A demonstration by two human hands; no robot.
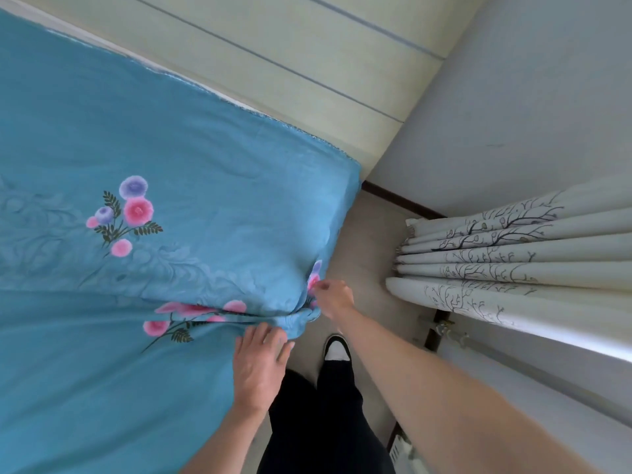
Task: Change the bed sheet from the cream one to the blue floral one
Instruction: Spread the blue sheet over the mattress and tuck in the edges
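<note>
Blue floral sheet (171,131) (bunched) between both hands at bed's edge.

1. No text, label, brand, number or sign can be read anywhere in the view.
2. The blue floral sheet (171,148) bears only printed flowers and leaves.
3. The curtain (513,254) bears only a branch pattern, no lettering.
</note>
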